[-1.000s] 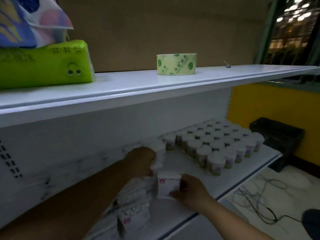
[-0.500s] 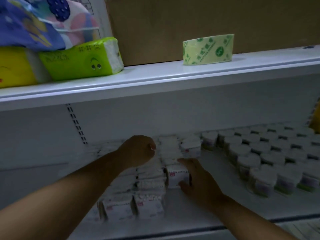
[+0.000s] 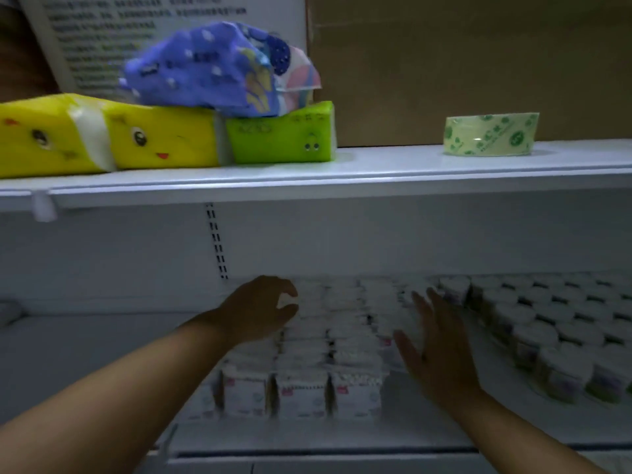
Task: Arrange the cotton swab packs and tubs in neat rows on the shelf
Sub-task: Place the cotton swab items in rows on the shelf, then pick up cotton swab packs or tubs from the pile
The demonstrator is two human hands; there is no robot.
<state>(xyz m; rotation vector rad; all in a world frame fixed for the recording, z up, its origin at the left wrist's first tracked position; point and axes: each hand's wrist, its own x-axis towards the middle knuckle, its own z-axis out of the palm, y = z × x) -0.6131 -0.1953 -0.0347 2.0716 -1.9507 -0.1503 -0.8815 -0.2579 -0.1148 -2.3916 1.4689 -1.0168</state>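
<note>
Head view showed the left hand [image 3: 260, 311] curled round a pack [image 3: 286, 300] at the back of the packs [image 3: 301, 393], which stood in rows mid-shelf [image 3: 342, 436], with tubs [image 3: 547, 331] just to their right. The right hand [image 3: 436, 354] was flat, fingers straight, by the rows' right side. Best, I judged, to press that palm evenly inward while the left steadied the back.

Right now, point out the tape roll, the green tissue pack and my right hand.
tape roll [image 3: 490, 135]: head view, middle of its printed outer band.
green tissue pack [image 3: 278, 136]: head view, centre of its front face.
right hand [image 3: 436, 352]: head view, middle of the back of the hand.
</note>
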